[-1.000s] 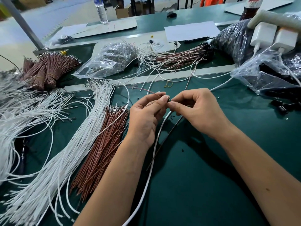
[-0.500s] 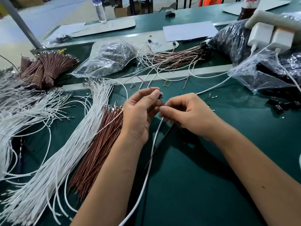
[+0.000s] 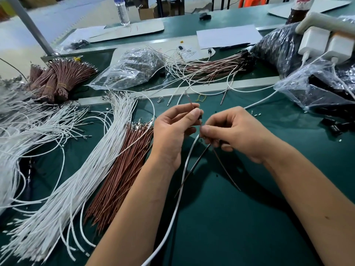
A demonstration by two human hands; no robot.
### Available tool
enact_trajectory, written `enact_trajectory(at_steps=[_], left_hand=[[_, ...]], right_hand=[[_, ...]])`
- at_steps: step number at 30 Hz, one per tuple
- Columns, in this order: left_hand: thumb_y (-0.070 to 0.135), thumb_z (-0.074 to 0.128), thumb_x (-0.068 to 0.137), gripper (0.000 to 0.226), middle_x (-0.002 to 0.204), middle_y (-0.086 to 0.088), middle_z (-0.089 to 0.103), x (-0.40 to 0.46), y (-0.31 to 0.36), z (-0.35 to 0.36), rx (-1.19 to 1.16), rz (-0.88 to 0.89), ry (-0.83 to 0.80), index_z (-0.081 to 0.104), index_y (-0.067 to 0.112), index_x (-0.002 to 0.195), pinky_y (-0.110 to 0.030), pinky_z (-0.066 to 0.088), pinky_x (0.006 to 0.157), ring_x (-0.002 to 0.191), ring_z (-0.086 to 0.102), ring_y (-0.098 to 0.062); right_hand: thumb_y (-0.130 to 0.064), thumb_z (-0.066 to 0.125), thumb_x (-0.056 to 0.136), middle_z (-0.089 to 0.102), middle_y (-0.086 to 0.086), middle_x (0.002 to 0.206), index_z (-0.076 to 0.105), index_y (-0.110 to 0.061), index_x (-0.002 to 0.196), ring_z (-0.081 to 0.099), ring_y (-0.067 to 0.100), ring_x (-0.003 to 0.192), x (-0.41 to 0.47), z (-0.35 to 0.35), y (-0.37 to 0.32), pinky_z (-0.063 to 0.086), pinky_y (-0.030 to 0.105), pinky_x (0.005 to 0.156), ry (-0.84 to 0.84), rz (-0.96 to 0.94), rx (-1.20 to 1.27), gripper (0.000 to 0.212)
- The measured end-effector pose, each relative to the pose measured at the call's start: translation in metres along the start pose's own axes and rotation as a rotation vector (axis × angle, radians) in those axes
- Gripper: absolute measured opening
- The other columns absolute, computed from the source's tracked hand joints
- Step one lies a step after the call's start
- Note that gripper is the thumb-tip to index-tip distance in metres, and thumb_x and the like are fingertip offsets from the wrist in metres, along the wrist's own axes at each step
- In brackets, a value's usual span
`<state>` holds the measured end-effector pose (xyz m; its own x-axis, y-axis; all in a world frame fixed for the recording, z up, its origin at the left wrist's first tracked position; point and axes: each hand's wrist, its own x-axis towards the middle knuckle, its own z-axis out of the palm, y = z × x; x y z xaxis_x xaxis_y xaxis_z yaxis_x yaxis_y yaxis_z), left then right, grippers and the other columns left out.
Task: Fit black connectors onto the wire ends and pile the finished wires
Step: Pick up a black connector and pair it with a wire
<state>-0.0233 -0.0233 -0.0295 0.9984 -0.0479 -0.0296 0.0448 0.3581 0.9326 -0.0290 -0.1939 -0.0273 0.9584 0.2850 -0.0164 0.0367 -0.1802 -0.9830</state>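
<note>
From the head camera, both hands meet above the green tabletop (image 3: 240, 227). The left hand (image 3: 172, 131) has a narrow grip, thumb and forefinger pinching a small black connector (image 3: 200, 116), with a brown wire end (image 3: 190, 100) rising above the fingers. The right hand (image 3: 236, 131) pinches brown wires (image 3: 224, 166) that trail down toward the tabletop. Left of the hands lie a brown wire bundle (image 3: 119, 173) and a white wire bundle (image 3: 76, 185). A finished pile (image 3: 207, 69) sits farther back.

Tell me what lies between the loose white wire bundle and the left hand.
Head view: a bundle of brown wires lies on the green mat between the white wire bundle and the left hand.
</note>
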Motion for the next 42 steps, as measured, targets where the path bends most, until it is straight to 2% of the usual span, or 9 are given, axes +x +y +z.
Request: enact_trajectory(at_steps=[5, 11, 19, 22, 25, 28, 33, 36, 42], left_hand=[[0.001, 0.073, 0.084, 0.011, 0.087, -0.009, 0.075, -0.0002, 0.0029, -0.001, -0.037, 0.005, -0.006, 0.075, 0.008, 0.092, -0.022, 0.054, 0.066, 0.07, 0.067, -0.017], [0.0, 0.073, 0.083, 0.014, 0.089, -0.01, 0.075, 0.0001, 0.0031, -0.0022, -0.026, 0.045, -0.055, 0.075, 0.01, 0.093, -0.026, 0.057, 0.071, 0.073, 0.069, -0.019], [-0.001, 0.078, 0.074, 0.024, 0.093, -0.012, 0.076, 0.0012, 0.0023, -0.0046, -0.009, 0.068, -0.116, 0.073, 0.007, 0.097, -0.027, 0.057, 0.078, 0.081, 0.071, -0.018], [0.009, 0.08, 0.067, 0.032, 0.09, -0.013, 0.075, 0.0016, 0.0011, -0.0036, -0.026, 0.041, -0.092, 0.072, 0.004, 0.098, -0.027, 0.058, 0.078, 0.076, 0.07, -0.018], [0.002, 0.076, 0.076, 0.024, 0.082, -0.012, 0.074, 0.0026, 0.0004, -0.0035, -0.072, -0.028, -0.087, 0.071, -0.004, 0.099, -0.024, 0.057, 0.069, 0.07, 0.069, -0.017], [-0.004, 0.069, 0.084, 0.015, 0.084, -0.012, 0.075, 0.0031, 0.0013, -0.0048, -0.127, -0.08, -0.097, 0.072, -0.004, 0.099, -0.021, 0.056, 0.068, 0.071, 0.07, -0.015], [0.003, 0.07, 0.083, 0.02, 0.087, -0.01, 0.075, 0.0026, 0.0044, -0.0053, -0.147, -0.125, -0.126, 0.074, 0.002, 0.102, -0.02, 0.056, 0.07, 0.074, 0.07, -0.014], [0.006, 0.07, 0.082, 0.022, 0.087, -0.01, 0.075, 0.0029, 0.0053, -0.0048, -0.163, -0.149, -0.139, 0.074, 0.003, 0.103, -0.021, 0.057, 0.07, 0.076, 0.071, -0.014], [0.01, 0.073, 0.079, 0.023, 0.084, -0.007, 0.074, 0.0033, 0.0044, -0.005, -0.13, -0.143, -0.133, 0.075, 0.004, 0.101, -0.02, 0.055, 0.068, 0.07, 0.067, -0.013]], right_hand=[[-0.012, 0.068, 0.098, 0.067, 0.008, 0.069, 0.077, -0.004, 0.086, 0.055, 0.013, 0.058, -0.0042, -0.0016, -0.0023, 0.035, 0.018, 0.04, -0.238, 0.092, -0.087, 0.017], [-0.016, 0.073, 0.093, 0.068, 0.01, 0.075, 0.077, -0.003, 0.087, 0.057, 0.012, 0.06, -0.0016, 0.0001, -0.0018, 0.035, 0.018, 0.041, -0.029, 0.022, 0.073, 0.015], [-0.015, 0.07, 0.094, 0.069, 0.007, 0.073, 0.079, -0.007, 0.086, 0.056, 0.01, 0.059, -0.0008, -0.0023, -0.0008, 0.034, 0.018, 0.04, -0.045, -0.001, 0.07, 0.014], [-0.015, 0.07, 0.094, 0.069, 0.009, 0.073, 0.079, -0.009, 0.085, 0.056, 0.011, 0.059, -0.0004, -0.0025, -0.0014, 0.033, 0.018, 0.04, -0.046, -0.01, 0.08, 0.014], [-0.012, 0.069, 0.095, 0.069, 0.01, 0.073, 0.079, -0.006, 0.087, 0.056, 0.011, 0.059, -0.0001, -0.0022, -0.0009, 0.033, 0.018, 0.04, -0.042, -0.008, 0.08, 0.014], [-0.009, 0.069, 0.095, 0.067, 0.011, 0.072, 0.078, -0.005, 0.086, 0.054, 0.011, 0.057, 0.0002, -0.0007, -0.001, 0.033, 0.018, 0.04, -0.022, -0.01, 0.079, 0.013], [-0.007, 0.071, 0.093, 0.065, 0.011, 0.069, 0.078, -0.009, 0.08, 0.051, 0.009, 0.053, 0.0007, 0.0005, -0.0022, 0.031, 0.017, 0.038, 0.012, -0.018, 0.106, 0.015], [-0.008, 0.072, 0.092, 0.065, 0.008, 0.066, 0.075, -0.004, 0.08, 0.05, 0.008, 0.051, 0.0002, 0.0013, -0.0023, 0.031, 0.016, 0.038, 0.018, -0.018, 0.112, 0.012], [-0.012, 0.073, 0.089, 0.063, 0.013, 0.069, 0.077, -0.005, 0.081, 0.05, 0.009, 0.051, 0.0003, 0.0011, -0.002, 0.032, 0.017, 0.037, -0.016, -0.028, 0.111, 0.011]])
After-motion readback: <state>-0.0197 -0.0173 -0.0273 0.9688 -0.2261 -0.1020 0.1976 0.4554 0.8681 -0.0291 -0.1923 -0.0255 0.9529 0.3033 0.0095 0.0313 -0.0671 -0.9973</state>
